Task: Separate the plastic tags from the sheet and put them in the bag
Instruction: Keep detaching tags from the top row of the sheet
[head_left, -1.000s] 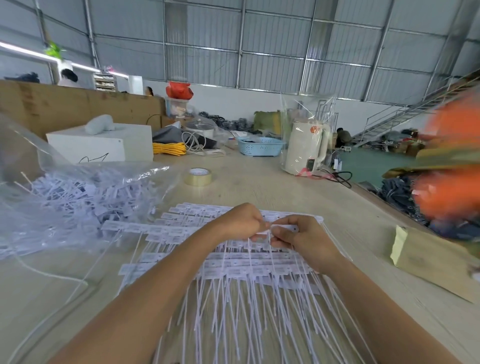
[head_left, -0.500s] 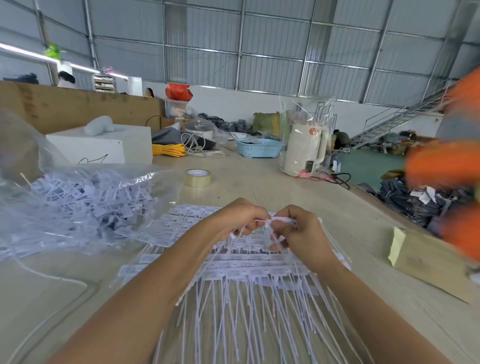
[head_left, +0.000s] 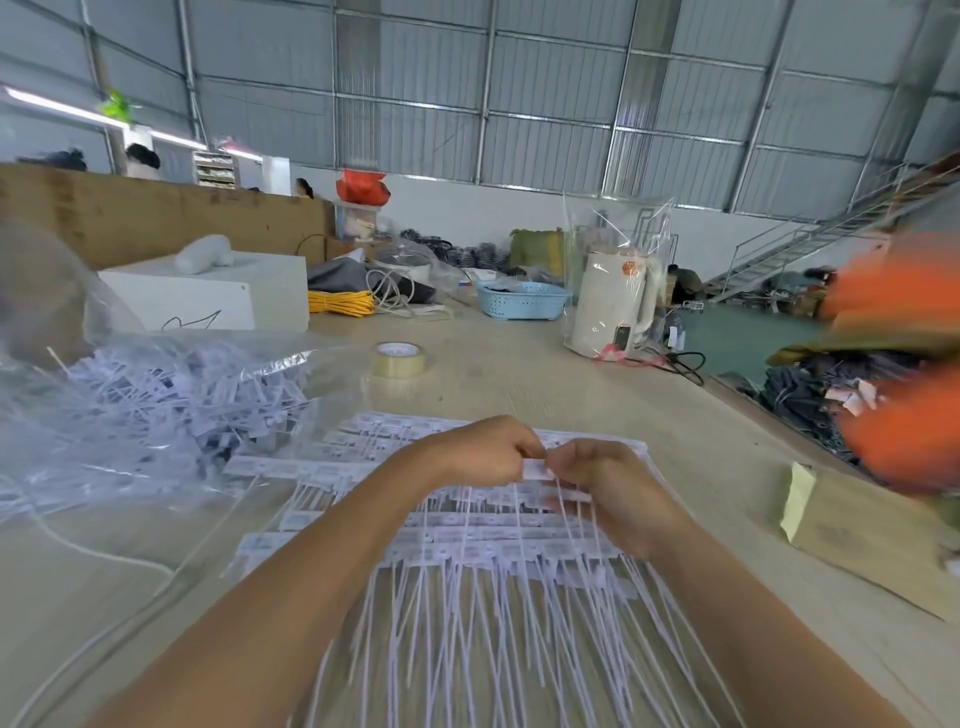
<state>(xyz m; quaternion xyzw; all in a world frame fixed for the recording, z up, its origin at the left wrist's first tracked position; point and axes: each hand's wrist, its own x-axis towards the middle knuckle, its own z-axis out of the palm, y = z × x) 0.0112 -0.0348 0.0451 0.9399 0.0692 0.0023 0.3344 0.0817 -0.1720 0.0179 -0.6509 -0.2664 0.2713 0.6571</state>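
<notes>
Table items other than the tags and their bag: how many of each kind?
Tape roll: 1
Blue basket: 1
Wrapped kettle: 1
White box: 1
Yellow cord bundle: 1
Brown envelope: 1
Total: 6

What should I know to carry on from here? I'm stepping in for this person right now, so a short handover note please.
Left hand and right hand both pinch one white tag between them, above the tag sheets spread on the table.
The clear bag lies to the left and already holds a heap of loose tags.
Done: many tags separated and bagged.
Left: free the pinched tag, drop it in the bag, then work through the several rows still joined on the sheets.
</notes>
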